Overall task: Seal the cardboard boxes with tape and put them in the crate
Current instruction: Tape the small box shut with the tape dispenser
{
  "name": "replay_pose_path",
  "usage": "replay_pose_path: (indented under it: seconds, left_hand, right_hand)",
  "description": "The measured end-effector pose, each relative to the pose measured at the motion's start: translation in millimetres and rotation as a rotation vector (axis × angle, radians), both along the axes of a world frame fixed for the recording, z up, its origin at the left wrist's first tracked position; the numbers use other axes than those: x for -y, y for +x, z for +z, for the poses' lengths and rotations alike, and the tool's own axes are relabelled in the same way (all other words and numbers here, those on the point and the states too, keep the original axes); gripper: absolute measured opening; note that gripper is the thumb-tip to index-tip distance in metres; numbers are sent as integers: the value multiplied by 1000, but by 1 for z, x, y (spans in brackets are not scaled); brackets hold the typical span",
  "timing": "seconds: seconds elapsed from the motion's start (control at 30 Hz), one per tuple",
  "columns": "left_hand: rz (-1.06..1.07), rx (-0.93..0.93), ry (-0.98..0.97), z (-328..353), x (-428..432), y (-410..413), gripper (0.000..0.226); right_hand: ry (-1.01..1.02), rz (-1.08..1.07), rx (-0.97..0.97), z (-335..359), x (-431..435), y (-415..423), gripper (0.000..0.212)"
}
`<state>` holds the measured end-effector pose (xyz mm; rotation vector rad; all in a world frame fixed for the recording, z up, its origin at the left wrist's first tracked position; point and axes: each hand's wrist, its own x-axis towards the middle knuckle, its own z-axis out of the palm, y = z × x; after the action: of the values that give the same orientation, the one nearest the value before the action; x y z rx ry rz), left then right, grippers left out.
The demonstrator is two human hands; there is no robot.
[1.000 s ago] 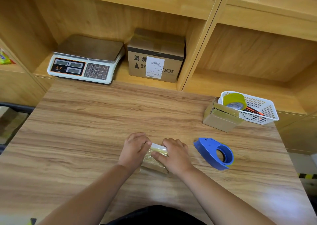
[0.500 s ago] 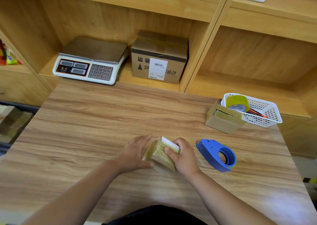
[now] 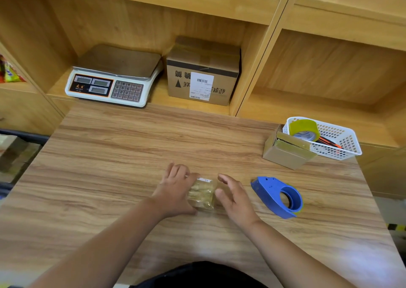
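A small cardboard box (image 3: 202, 194) wrapped in yellowish tape lies flat on the wooden table (image 3: 109, 167) in front of me. My left hand (image 3: 175, 191) holds its left side, with fingers over the far edge and thumb at the near corner. My right hand (image 3: 234, 196) hovers just right of the box with fingers spread, not gripping it. A blue tape dispenser (image 3: 278, 196) lies on the table to the right of my right hand. Another taped cardboard box (image 3: 285, 151) stands at the far right, against a white basket (image 3: 336, 142).
The white basket holds a yellow tape roll (image 3: 304, 129) and orange-handled tools. On the shelf behind the table sit a weighing scale (image 3: 112, 79) and a larger labelled cardboard box (image 3: 202, 72). A dark crate edge (image 3: 19, 134) shows at far left, below table level.
The small box, tilted up between both hands half a second ago, now lies flat. My right hand has let go and opened beside it; my left hand still holds it.
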<state>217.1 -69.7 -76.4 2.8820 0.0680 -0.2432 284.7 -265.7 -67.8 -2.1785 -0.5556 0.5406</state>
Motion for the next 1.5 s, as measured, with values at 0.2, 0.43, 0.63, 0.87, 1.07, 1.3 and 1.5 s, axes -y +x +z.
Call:
replay_pose_path:
  seconds: [0.2,0.43,0.63,0.87,1.07,1.3,1.5]
  left_hand:
    - [-6,-44,93,-9,7,-6,107]
    - [-16,-4,36,-12,5,-8,104]
    - [37,34,-84,-15,4,-8,96]
    - [134,46,-230,-16,4,-2,66]
    - [273,109,-357,-13,5,6,47]
    - [323,216,-414,-18,9,8,26]
    - [335,258,-468,-17,10,8,15]
  right_hand:
    - [-147,83,-40,-15,-8,1,88]
    - [-64,-6,-96,-29,-24,-5,61]
    - [-188,3,-22,-32,-18,6,43]
    - [-198,14,23,-29,-18,11,33]
    - [-270,26,112,-26,-25,6,39]
    - [-265,-66,197,-30,-33,-1,29]
    - [-330,-71,250,-24,-35,4,33]
